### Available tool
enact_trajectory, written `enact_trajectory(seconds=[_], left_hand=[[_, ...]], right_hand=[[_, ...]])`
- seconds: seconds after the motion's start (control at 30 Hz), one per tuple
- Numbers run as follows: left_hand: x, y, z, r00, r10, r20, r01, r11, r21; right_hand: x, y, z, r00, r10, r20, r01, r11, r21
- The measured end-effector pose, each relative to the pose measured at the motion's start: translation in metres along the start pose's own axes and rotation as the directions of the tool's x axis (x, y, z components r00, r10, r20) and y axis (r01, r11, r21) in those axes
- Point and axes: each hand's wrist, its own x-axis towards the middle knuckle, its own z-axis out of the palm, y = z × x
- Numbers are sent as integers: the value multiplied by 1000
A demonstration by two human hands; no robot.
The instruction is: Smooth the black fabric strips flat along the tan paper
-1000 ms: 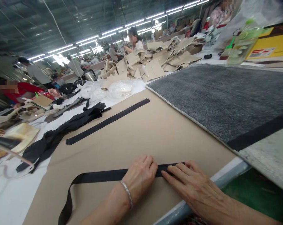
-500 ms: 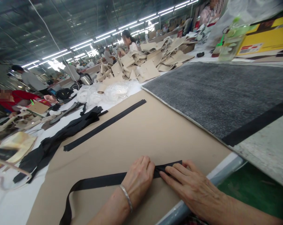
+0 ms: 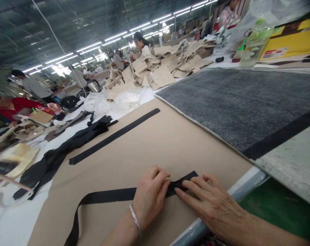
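Observation:
A long black strap (image 3: 106, 196) lies across tan cardboard (image 3: 155, 143) near the table's front edge. Its left end curls down off the sheet. My left hand (image 3: 151, 194), with a silver bracelet on the wrist, has its fingers bent and pinching the strap. My right hand (image 3: 208, 201) lies flat with fingers stretched out, pressing the strap's right end, which is slightly lifted at the tip. The two hands almost touch.
A second black strap (image 3: 113, 136) lies flat farther back, beside a pile of black straps (image 3: 67, 147). A grey mat (image 3: 242, 102) covers the right side. Beige bag pieces (image 3: 165, 66), white plastic wrap (image 3: 113, 99) and a green bottle (image 3: 254, 42) stand behind. Several people work at the tables beyond.
My left fingers have curled up from flat into a pinch on the strap. The strap's right end has risen a little under my right fingers.

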Motion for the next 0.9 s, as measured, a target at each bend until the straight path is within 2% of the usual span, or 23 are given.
enact_trajectory(seconds=[0.07,0.17,0.3,0.4,0.5,0.6,0.7,0.77,0.83,0.9], left_hand=[[1,1,3,993,112,40,-116,983,141],[4,1,7,973,215,86,-232,919,319],[8,0,10,941,314,128,-338,840,425],[9,0,12,929,330,165,-369,810,456],[9,2,16,958,261,123,-288,835,469],[8,6,19,992,115,47,-124,908,400],[8,8,17,998,-63,-3,63,988,144],[9,7,13,985,-170,-33,169,985,-17],[10,7,10,981,-190,-42,186,979,-80],[9,8,9,993,-116,-21,115,993,-37]], right_hand=[[-1,1,1,1000,13,12,-13,1000,8],[-2,2,3,998,40,38,-41,999,19],[-3,4,6,993,77,94,-82,995,55],[-2,5,6,992,91,91,-97,993,66],[-1,4,4,994,74,78,-79,995,60],[-1,4,3,996,58,63,-61,997,49],[-3,4,2,997,56,57,-58,997,44],[-4,4,2,997,53,52,-55,998,35],[-4,3,2,998,51,43,-52,998,19],[-3,2,1,998,44,45,-45,999,8]])
